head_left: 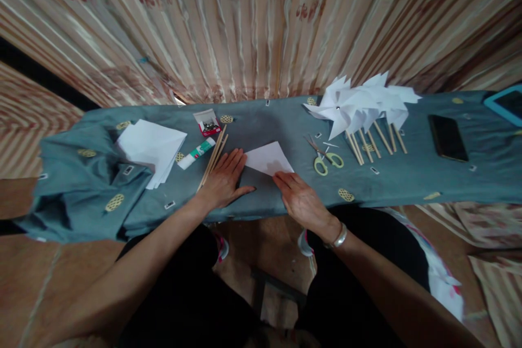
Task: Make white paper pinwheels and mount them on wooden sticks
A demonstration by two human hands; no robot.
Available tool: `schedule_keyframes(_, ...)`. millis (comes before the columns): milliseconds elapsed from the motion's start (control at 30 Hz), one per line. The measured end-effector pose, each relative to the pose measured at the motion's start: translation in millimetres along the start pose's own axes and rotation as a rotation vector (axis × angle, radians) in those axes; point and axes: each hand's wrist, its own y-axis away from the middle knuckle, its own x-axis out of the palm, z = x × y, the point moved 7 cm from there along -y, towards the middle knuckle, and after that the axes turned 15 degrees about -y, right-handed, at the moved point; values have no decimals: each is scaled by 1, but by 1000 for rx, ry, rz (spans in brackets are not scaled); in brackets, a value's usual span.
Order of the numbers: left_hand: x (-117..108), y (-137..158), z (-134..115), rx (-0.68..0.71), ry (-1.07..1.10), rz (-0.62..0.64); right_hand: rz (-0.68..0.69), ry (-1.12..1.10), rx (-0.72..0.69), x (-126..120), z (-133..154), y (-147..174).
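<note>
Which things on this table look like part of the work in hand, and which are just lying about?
Likely part of it:
white paper, touched by the right hand
paper stack
wooden sticks, by the left hand
glue stick
red box of small metal pieces
scissors
paper pinwheels

Seemingly just lying about:
dark phone
blue-edged device, partly cut off

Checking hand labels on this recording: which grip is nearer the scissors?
Right. The right grip touches the white paper, just left of the scissors and nearer the person; the left grip is farther left, by the sticks.
</note>
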Motion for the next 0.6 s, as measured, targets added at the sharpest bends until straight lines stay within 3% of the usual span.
schedule_keyframes(267, -5, 2, 6, -65, -48, -35, -4, 27, -7, 1, 0, 0)
schedule_keyframes(367, -14, 8, -8, -76, -48, -65, -5, 36, -14, 1, 1, 0)
schedule_keyframes(433, -18, 11, -27, -8, -15, -66, -8, 37, -19, 2, 1, 0)
schedule_keyframes(600, -14, 13, -52, -6, 11, 3, -24, 53, -29, 2, 2, 1)
